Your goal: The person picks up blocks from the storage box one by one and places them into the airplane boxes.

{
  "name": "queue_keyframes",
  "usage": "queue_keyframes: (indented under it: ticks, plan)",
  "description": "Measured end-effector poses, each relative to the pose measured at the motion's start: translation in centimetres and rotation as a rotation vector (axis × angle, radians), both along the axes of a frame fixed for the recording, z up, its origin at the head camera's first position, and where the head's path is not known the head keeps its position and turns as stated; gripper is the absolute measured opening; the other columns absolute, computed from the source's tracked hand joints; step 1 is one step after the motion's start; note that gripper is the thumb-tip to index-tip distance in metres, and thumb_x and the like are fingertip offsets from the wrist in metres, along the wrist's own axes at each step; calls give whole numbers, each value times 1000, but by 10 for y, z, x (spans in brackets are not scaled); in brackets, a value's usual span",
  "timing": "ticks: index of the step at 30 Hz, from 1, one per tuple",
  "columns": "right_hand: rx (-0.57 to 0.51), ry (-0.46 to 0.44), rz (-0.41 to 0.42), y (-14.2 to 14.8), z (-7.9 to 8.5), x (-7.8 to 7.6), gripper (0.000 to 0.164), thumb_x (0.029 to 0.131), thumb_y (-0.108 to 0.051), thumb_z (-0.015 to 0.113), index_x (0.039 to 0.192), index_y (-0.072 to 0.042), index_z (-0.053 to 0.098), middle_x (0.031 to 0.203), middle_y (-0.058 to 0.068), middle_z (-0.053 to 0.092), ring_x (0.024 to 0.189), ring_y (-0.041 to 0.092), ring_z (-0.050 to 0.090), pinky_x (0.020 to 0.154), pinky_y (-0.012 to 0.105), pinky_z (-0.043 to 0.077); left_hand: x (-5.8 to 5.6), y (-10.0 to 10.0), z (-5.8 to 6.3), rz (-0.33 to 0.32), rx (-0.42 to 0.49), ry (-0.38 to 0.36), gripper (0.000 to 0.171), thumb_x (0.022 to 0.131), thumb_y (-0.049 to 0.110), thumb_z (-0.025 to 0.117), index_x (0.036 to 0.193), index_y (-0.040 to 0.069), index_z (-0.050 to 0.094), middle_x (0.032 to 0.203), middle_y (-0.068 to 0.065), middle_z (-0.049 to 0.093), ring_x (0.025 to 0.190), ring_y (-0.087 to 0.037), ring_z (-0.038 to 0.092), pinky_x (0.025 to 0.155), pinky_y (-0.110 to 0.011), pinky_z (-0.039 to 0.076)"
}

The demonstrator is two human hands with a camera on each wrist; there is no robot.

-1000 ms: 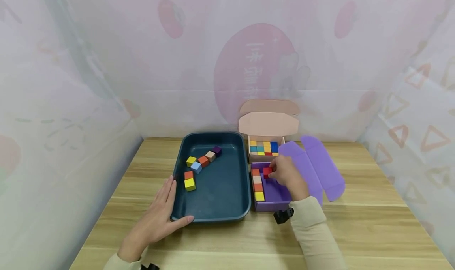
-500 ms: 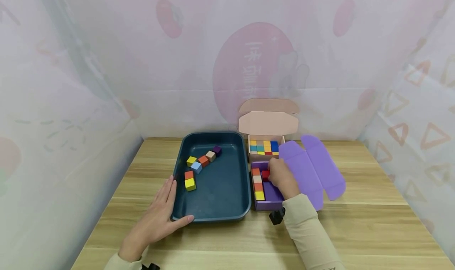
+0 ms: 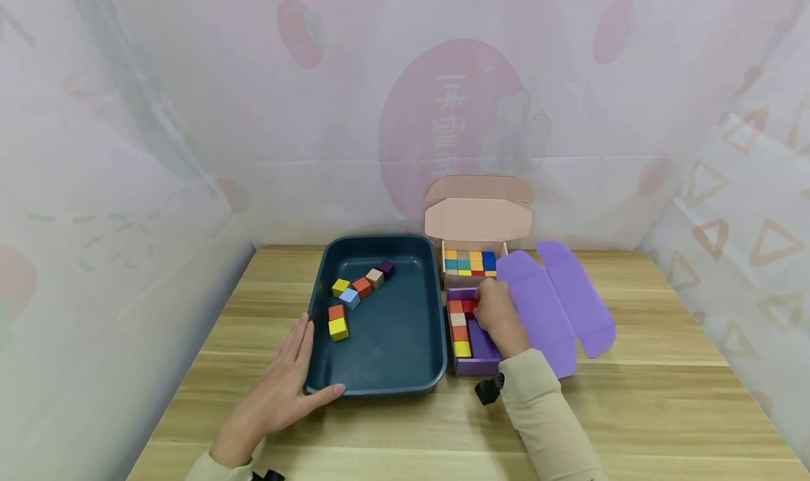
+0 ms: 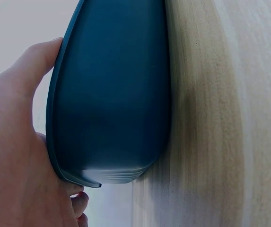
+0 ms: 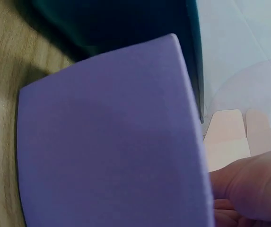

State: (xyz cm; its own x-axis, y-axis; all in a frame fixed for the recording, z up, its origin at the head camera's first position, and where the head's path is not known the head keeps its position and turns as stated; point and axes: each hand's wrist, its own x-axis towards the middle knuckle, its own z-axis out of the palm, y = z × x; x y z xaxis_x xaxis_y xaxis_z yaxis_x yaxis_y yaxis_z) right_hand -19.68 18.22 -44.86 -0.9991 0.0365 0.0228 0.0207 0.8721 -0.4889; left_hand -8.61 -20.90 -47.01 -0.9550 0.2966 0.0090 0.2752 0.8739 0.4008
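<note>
In the head view my right hand [image 3: 501,316] reaches into the purple box [image 3: 476,368] and pinches a red block [image 3: 468,306]. That block sits beside the top of a column of orange, pale and yellow blocks [image 3: 458,328] along the box's left side; the fingertips are partly hidden. My left hand [image 3: 277,391] rests with straight fingers on the near left corner of the dark blue tray [image 3: 400,344]. Its thumb [image 4: 48,52] lies along the tray's rim in the left wrist view. From the right wrist, the purple box's outer wall [image 5: 111,137] hides the block.
Inside the tray lie several loose blocks, among them a yellow block [image 3: 339,328] and a purple block [image 3: 387,267]. Behind the purple box stands a pale pink box [image 3: 474,282] with blocks in it. The purple lid [image 3: 550,302] is spread out to the right.
My right hand has moved left inside the purple box, bringing the red block up beside the orange block at the column's top. The left hand has stayed on the tray.
</note>
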Motion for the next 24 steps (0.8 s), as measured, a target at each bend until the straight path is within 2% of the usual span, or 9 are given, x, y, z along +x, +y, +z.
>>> queue_keyframes:
  ticks: [8,14,17,20,22,24]
  plan:
    - [-28,76,-7,0,-7,0,6,85,5,79,90,6,78,90,19,77,78,30,65,76,44,60,-1,0,0,6,5,-8,122,90,72,67,170,4,4,180,-16,-1,165,-42,8,128,-71,19]
    - [-22,78,0,2,-6,2,8,85,1,81,91,6,78,88,19,77,78,30,63,73,40,57,-1,0,-1,4,0,-2,122,90,73,67,170,5,5,180,-15,-1,165,-41,9,129,-70,19]
    - [-15,55,5,2,2,3,7,86,1,80,91,6,77,85,18,75,75,28,62,68,36,54,-1,0,-1,1,4,0,122,90,72,67,170,4,5,180,-16,0,165,-42,10,129,-70,20]
    - [-23,26,27,-4,18,5,11,89,-1,80,97,6,77,88,18,75,73,26,63,65,34,56,-1,0,-1,-1,14,0,122,90,71,68,170,4,6,180,-16,0,165,-42,10,129,-70,19]
    - [-34,9,60,-9,30,6,15,90,-3,81,102,6,78,92,19,77,75,26,66,67,35,61,0,0,-1,-2,22,0,122,90,71,69,170,3,6,180,-16,0,165,-42,9,129,-70,19]
    - [-58,-1,101,-16,42,7,24,90,-6,82,111,5,78,103,20,79,84,27,72,76,40,66,0,-1,-1,-3,32,-3,122,90,70,69,170,4,6,180,-15,-1,165,-41,9,128,-71,18]
